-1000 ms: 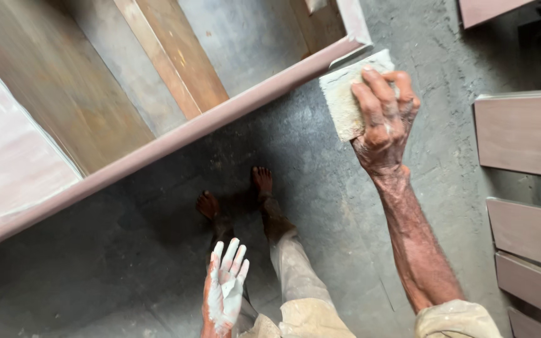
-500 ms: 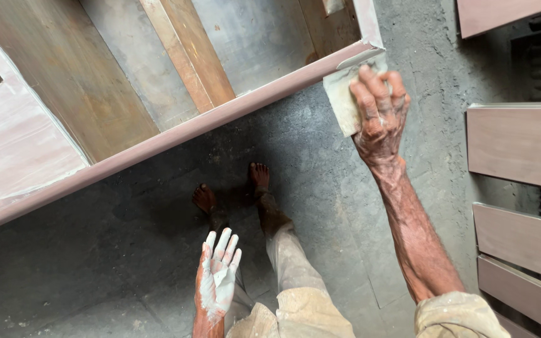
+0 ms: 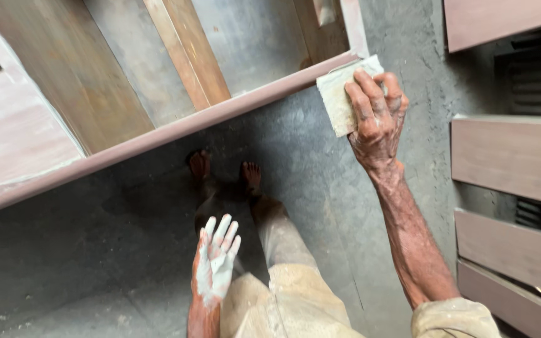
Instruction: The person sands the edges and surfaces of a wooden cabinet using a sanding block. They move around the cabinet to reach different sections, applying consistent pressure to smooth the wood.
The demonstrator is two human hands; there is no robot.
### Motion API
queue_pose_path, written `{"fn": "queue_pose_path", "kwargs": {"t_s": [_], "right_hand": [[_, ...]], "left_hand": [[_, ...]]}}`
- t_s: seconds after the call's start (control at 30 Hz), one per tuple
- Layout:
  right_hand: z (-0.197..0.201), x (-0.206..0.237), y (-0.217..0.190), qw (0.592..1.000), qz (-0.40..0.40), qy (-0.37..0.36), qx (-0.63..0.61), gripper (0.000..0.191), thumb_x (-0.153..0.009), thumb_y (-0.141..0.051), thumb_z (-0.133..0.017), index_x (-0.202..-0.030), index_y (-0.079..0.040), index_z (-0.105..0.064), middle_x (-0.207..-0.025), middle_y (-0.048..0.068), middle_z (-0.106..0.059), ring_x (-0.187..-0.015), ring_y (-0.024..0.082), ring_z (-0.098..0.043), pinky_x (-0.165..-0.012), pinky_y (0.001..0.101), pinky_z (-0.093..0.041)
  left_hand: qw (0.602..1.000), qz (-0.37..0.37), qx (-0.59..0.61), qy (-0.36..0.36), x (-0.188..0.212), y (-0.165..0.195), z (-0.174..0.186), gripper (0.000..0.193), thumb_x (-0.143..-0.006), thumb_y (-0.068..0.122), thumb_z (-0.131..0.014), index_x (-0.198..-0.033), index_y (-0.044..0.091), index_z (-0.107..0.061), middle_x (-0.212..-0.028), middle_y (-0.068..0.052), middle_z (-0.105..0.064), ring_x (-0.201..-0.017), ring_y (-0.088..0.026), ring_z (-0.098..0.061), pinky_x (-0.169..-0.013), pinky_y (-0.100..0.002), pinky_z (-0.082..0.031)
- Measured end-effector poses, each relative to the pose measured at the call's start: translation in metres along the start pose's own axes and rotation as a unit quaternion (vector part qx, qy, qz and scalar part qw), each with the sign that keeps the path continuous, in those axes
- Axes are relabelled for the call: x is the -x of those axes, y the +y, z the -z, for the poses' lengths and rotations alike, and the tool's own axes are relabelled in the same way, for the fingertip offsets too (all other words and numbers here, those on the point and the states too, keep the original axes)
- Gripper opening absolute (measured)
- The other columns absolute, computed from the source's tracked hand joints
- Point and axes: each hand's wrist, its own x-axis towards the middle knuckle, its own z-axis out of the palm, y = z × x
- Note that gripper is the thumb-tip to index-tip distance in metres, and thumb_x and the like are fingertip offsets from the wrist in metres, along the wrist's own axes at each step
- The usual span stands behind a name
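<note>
- Head view: the right hand [image 3: 376, 119] is seen in the upper right of the frame, its fingers [image 3: 359, 94] curled over a pale sanding pad [image 3: 340, 94] and pressing it flat.
- The sanding pad is held against the front rail [image 3: 158, 139] of a wooden cabinet frame [image 3: 70, 81], at the rail's right end, close to the frame's corner in the upper middle of the picture.
- The rail is seen running as a reddish-brown band from the left edge of the frame up to that corner.
- Inside the frame, a slanted upright board [image 3: 186, 53] is seen at the top centre, and a flat pinkish panel [image 3: 14, 138] lies at the far left.
- The left hand [image 3: 215, 263] is seen low and left of centre, its fingers [image 3: 220, 233] spread apart and released, holding nothing; the palm and fingers are coated with white dust or paste.
- Two bare feet [image 3: 223, 172] are seen on the grey concrete floor [image 3: 64, 263], just below the rail in the middle of the picture.
- Light dusty trousers [image 3: 295, 294] fill the lower centre.
- Brown wooden panels [image 3: 508, 156] are stacked or leaned along the right edge, well apart from the sanding pad.
</note>
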Motion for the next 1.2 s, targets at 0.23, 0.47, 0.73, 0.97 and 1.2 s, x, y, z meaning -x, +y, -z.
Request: {"fn": "queue_pose_path", "kwargs": {"t_s": [0.23, 0.47, 0.73, 0.97, 1.2], "right_hand": [[-0.038, 0.022, 0.008, 1.000, -0.025, 0.007, 0.008, 0.035, -0.102, -0.007, -0.081, -0.134, -0.006, -0.066, -0.148, 0.008, -0.062, -0.133, 0.030, -0.054, -0.107, 0.0460, -0.044], [-0.053, 0.056, 0.017, 0.976, -0.183, -0.117, -0.010, 0.021, -0.108, -0.005, -0.068, -0.127, -0.011, -0.072, -0.133, 0.006, -0.070, -0.117, 0.025, -0.061, -0.083, 0.0399, -0.046], [0.003, -0.003, -0.016, 0.996, -0.052, -0.068, 0.037, 0.037, -0.103, -0.010, -0.082, -0.137, -0.006, -0.067, -0.147, 0.006, -0.064, -0.134, 0.029, -0.056, -0.108, 0.0447, -0.042], [0.003, -0.025, -0.021, 0.995, -0.040, -0.080, 0.048, 0.040, -0.103, -0.012, -0.085, -0.139, -0.007, -0.067, -0.151, 0.004, -0.062, -0.136, 0.027, -0.054, -0.110, 0.0445, -0.042], [-0.013, -0.005, -0.009, 0.995, -0.044, -0.082, 0.031, 0.043, -0.101, -0.011, -0.085, -0.139, -0.008, -0.066, -0.153, 0.004, -0.059, -0.138, 0.028, -0.054, -0.111, 0.0450, -0.043]], "left_hand": [[0.999, 0.026, -0.030, 0.015, -0.025, 0.043, 0.000, 0.072, -0.101, 0.039, -0.049, -0.161, 0.006, -0.027, -0.163, -0.022, -0.038, -0.148, -0.036, -0.039, -0.120, -0.048, -0.029], [0.997, 0.044, -0.059, 0.033, -0.034, 0.063, -0.004, 0.069, -0.101, 0.040, -0.047, -0.160, 0.008, -0.030, -0.163, -0.021, -0.039, -0.148, -0.035, -0.039, -0.119, -0.048, -0.030], [0.997, 0.063, -0.046, -0.020, -0.038, 0.063, -0.017, 0.071, -0.101, 0.041, -0.048, -0.161, 0.008, -0.026, -0.164, -0.021, -0.037, -0.150, -0.035, -0.037, -0.122, -0.048, -0.027], [0.998, 0.054, -0.038, -0.013, -0.040, 0.079, -0.018, 0.074, -0.101, 0.041, -0.050, -0.162, 0.007, -0.024, -0.164, -0.022, -0.036, -0.150, -0.035, -0.037, -0.123, -0.049, -0.027], [0.998, 0.052, -0.045, -0.004, -0.042, 0.082, -0.012, 0.074, -0.101, 0.040, -0.050, -0.162, 0.006, -0.024, -0.164, -0.022, -0.037, -0.150, -0.036, -0.038, -0.123, -0.049, -0.027]]}}
